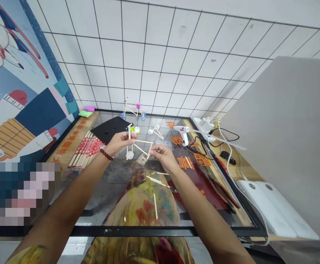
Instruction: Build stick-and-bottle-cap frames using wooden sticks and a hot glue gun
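Left hand (120, 141): fingers closed round an upright stick of the stick frame (138, 147), held above the worktop (113, 172); a bead bracelet (106, 154) sits on the wrist.
Right hand (161, 154): fingertips pinching the frame's right end.
Stick frame: thin wooden sticks joined at angles, between both hands.
Loose sticks (156, 180): lying on the worktop below the right hand.
Glue gun (182, 132): standing well to the right.
Chopstick bundle (85, 150): left of the left hand.
Black card (112, 128): behind the hands.
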Demonstrator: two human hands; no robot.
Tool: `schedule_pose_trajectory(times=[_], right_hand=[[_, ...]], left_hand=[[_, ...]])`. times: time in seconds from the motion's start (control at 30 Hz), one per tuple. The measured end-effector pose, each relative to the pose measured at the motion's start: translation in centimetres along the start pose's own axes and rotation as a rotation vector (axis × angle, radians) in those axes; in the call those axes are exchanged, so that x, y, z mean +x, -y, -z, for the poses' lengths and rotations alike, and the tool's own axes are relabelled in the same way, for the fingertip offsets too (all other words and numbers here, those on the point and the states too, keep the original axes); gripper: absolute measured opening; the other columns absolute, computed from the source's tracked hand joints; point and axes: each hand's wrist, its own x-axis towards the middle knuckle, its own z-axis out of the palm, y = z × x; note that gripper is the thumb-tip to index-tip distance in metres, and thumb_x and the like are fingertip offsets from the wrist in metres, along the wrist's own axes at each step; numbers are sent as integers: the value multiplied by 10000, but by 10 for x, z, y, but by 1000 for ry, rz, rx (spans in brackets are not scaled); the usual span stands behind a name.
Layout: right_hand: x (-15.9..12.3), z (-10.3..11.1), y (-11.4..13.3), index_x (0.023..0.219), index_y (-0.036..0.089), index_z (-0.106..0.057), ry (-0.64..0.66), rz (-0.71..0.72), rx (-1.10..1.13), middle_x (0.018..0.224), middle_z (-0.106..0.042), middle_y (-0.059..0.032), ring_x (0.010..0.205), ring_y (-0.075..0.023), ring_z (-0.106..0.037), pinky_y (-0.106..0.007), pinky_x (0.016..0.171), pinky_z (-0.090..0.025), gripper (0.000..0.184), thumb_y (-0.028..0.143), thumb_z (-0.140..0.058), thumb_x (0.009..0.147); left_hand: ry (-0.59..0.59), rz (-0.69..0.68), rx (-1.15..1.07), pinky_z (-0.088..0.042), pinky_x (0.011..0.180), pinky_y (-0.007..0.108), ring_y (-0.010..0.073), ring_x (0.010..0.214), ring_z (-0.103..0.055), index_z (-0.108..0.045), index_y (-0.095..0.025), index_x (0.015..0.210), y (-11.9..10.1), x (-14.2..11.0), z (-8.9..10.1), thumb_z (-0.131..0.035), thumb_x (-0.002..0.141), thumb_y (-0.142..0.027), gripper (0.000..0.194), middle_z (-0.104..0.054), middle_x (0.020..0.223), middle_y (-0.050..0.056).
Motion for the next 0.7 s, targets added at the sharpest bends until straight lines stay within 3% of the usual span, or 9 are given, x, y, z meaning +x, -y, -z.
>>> schedule_pose_trajectory(times=[0.3, 0.53, 0.7], right_hand=[[1, -1, -1, 706, 202, -712, 11, -19, 18, 617, -673, 17, 517, -98, -521, -246, 533, -406, 362, 438, -899, 505], [3, 4, -6, 731, 195, -716, -20, -16, -52, 627, -668, 1, 545, -115, -533, -247, 530, -382, 347, 467, -855, 567], [4, 4, -8, 754, 196, -716, -32, -25, -71, 598, -647, 11, 541, -123, -535, -255, 537, -387, 362, 486, -840, 576]], left_hand=[[51, 8, 46, -497, 804, 332, 201, 846, -666, -780, -163, 828, -2, -3, -3, -878, 624, -323, 277, -748, 848, 71], [-52, 74, -77, -480, 750, 299, 153, 728, -652, -757, -148, 783, -6, -3, -17, -906, 561, -334, 326, -718, 746, 40], [-103, 137, -165, -485, 755, 301, 163, 750, -676, -746, -145, 807, -6, -2, -17, -925, 525, -338, 386, -713, 753, 39]])
